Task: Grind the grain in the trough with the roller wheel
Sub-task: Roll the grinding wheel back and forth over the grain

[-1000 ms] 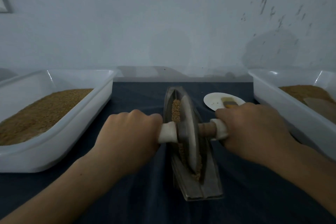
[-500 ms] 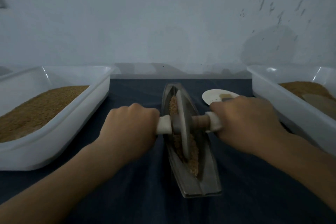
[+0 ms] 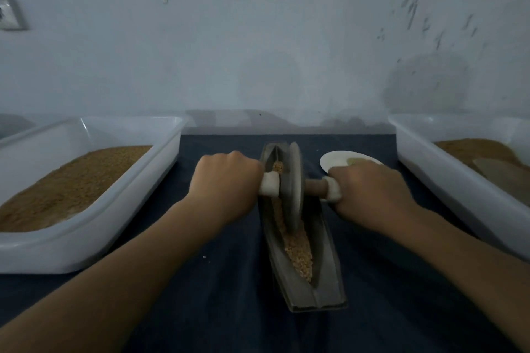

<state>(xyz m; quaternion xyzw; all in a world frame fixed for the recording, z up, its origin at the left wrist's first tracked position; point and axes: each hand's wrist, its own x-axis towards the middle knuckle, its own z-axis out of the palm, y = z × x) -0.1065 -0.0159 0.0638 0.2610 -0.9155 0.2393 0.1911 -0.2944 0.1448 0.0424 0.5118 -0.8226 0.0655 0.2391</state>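
Observation:
A narrow dark metal trough lies lengthwise on the dark cloth in front of me, with tan grain along its groove. A grey roller wheel stands upright in the trough's far half. My left hand grips the white-wrapped left end of its axle. My right hand grips the right end, where a brown stretch of axle shows. Most of the grain lies in the near half, behind the wheel.
A white tub of tan grain stands at the left. Another white tub with grain and a flat scoop stands at the right. A small white dish sits behind my right hand. A pale wall rises close behind the table.
Both hands have pushed the wheel away from me, from the trough's middle to its far half. More grain now shows in the near half.

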